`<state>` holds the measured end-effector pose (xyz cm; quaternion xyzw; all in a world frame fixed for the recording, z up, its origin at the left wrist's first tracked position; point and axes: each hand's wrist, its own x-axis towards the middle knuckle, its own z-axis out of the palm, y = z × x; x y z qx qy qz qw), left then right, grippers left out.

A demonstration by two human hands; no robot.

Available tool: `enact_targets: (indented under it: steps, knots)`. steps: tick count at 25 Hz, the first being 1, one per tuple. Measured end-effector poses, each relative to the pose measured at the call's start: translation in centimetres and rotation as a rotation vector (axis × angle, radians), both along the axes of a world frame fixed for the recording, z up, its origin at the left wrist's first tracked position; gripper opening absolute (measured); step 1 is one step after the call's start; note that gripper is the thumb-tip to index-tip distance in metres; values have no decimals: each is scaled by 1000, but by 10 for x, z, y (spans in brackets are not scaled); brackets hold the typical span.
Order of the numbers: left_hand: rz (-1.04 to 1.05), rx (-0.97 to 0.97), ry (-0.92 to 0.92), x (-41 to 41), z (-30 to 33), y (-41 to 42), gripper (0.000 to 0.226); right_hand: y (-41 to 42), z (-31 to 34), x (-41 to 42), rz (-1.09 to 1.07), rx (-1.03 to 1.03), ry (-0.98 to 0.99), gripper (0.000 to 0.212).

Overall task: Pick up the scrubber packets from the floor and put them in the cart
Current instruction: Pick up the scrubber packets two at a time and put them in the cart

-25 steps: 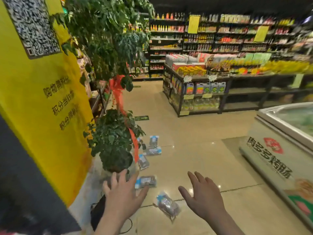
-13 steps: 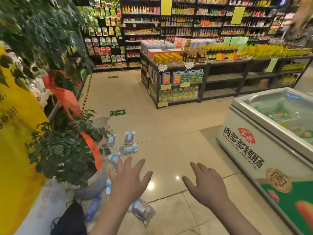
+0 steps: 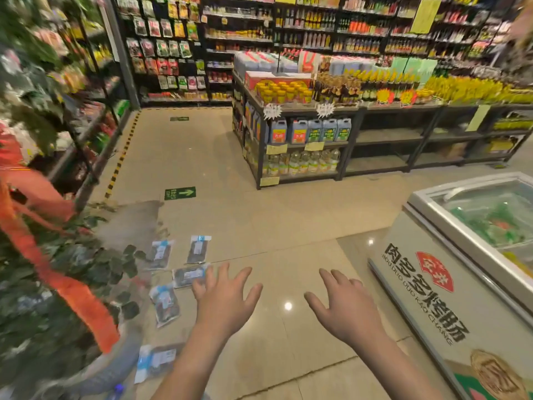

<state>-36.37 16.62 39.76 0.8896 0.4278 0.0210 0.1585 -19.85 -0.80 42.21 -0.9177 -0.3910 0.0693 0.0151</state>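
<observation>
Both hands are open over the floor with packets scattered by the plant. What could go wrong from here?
Leaves of the potted plant overhang the nearest packets, so one may get missed. The packet by the pot is partly behind the left hand's forearm. No cart is in view, so carrying several in the left and right hand risks dropping some.

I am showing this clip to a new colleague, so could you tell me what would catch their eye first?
Two bare hands, the left hand and the right hand, reach forward with fingers spread and empty. Just left of them, scrubber packets lie scattered on the tiled floor beside a potted plant with an orange ribbon. A chest freezer stands at the right.
</observation>
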Motion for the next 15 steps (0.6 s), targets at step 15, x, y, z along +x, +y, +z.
enact_targets:
  steps: [15]
  knots:
    - [171,18,97,192,-15,282,57,329,-19,229,211,5,83,73]
